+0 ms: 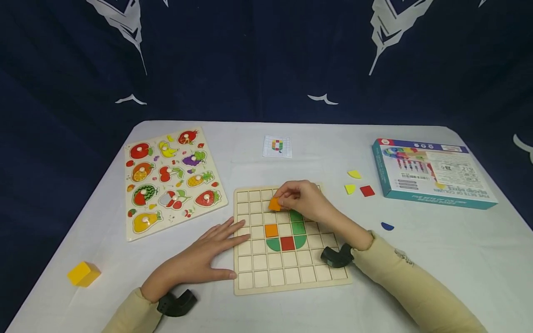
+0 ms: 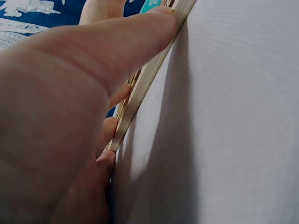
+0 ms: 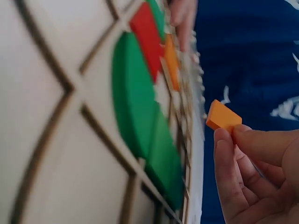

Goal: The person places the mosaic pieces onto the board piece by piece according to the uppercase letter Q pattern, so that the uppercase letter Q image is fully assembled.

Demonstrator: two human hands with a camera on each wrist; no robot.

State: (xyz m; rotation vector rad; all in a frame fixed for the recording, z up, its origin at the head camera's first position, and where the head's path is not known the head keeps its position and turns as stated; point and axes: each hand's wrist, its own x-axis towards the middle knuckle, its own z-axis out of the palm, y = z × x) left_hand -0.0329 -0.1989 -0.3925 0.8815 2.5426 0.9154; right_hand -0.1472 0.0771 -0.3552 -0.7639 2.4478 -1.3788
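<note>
Over the board [image 1: 292, 276], best kept steady by the outspread left hand [image 1: 204, 256], the right hand [image 1: 306, 200] pinches an orange tile [image 3: 224, 115].

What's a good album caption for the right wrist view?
Right-hand fingers pinch an orange tile near a grid board bearing green pieces and a red tile.
</note>
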